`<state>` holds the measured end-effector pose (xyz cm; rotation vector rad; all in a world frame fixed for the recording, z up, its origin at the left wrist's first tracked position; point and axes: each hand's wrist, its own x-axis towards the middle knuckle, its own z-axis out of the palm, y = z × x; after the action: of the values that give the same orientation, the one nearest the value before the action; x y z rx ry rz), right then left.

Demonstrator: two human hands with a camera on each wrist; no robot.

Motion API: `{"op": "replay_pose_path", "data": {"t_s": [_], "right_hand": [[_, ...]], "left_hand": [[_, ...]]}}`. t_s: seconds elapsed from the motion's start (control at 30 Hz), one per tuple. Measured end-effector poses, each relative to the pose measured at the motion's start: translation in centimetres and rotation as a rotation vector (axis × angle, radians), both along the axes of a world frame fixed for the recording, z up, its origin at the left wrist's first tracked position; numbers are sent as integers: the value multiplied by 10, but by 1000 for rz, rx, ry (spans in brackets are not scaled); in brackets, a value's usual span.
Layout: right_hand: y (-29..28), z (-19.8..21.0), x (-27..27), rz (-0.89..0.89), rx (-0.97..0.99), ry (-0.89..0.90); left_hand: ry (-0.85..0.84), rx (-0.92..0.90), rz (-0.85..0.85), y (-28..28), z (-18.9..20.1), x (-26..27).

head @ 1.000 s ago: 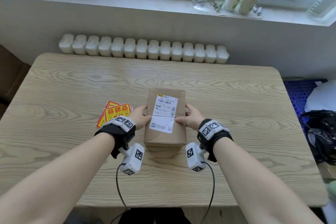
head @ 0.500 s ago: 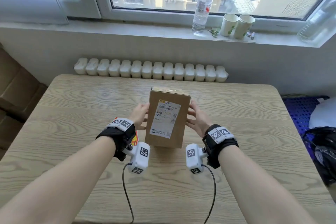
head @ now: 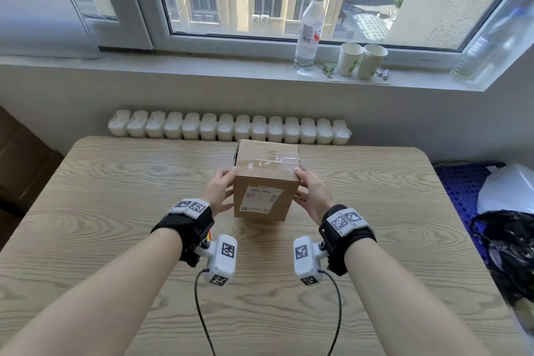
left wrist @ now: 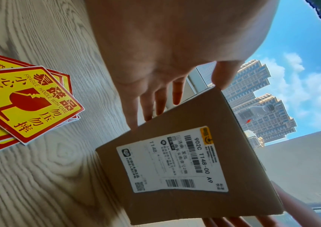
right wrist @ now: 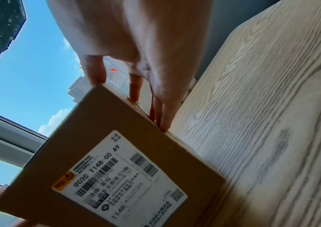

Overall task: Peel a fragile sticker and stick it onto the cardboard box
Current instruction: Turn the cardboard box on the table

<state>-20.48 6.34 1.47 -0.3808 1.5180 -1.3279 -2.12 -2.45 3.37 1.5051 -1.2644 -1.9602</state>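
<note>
The cardboard box stands on the wooden table, its white shipping label on the side facing the person and clear tape across its top. The left hand presses straight, slightly spread fingers flat against the box's left side; the right hand presses straight fingers against the right side (thumbs at the top corners). The fragile stickers lie fanned in a stack on the table, left of the box and apart from it.
</note>
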Motion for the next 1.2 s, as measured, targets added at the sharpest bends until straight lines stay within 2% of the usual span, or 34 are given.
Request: {"op": "replay_pose_path", "data": {"t_s": [0.33,0.43,0.5,0.57,0.67,0.8,0.9,1.0,1.1,1.2], "right_hand": [[4,-6,2,41,18,47],[1,-7,0,36,64,113],[0,-5,-2,72,105,272],[1,2,-3,131,137,514],[4,18,-1,223,199,827],[4,39,8,386,185,1173],[-1,50,18,488,157,1276],[-7,56,37,562,114,1296],[-11,56,57,647,70,1326],[-15,53,78,726,22,1395]], "left_hand": [[-122,-75,-63,-5,-18,-6],[-171,-135,-91,-6,-19,-8],[-214,-183,-124,-5,-17,-7],[-272,-250,-165,-5,-14,-4],[-432,-436,-238,-7,-5,4],[-618,-539,-379,-9,19,17],[-762,-698,-471,-8,32,27],[-869,-789,-528,-6,38,44],[-959,-831,-620,-5,33,64],[-1001,-800,-657,-4,20,84]]}}
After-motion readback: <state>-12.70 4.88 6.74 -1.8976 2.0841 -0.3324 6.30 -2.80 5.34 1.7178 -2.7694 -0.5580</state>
